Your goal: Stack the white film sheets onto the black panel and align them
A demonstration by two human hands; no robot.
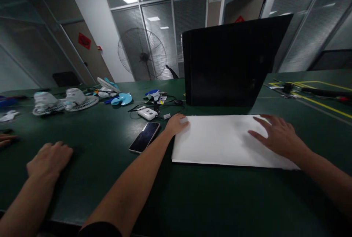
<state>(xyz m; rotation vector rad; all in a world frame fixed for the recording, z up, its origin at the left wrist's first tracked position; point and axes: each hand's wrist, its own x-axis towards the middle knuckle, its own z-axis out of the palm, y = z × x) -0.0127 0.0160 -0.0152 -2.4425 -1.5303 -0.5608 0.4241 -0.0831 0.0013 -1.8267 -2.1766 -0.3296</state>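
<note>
A white rectangular sheet or thin stack of paper [217,141] lies flat on the dark green table [209,200] in front of me. My left hand [176,124] rests at its upper left corner, thumb lying on the white surface and forefinger stretched along the corner; its other fingers are mostly hidden. Over the right part of the paper my right hand [277,136] is open, fingers spread toward the far edge. Whether its fingertips touch the paper, I cannot tell. A phone [144,137] lies left of the paper, beside my left forearm.
Behind the paper stands a large black panel [228,64]. A white device [147,113] with cables lies near the phone. Another person's closed hand [49,158] rests at the left. White-and-grey devices [75,99] and a blue item [122,99] sit farther back; black gear [316,91] lies right.
</note>
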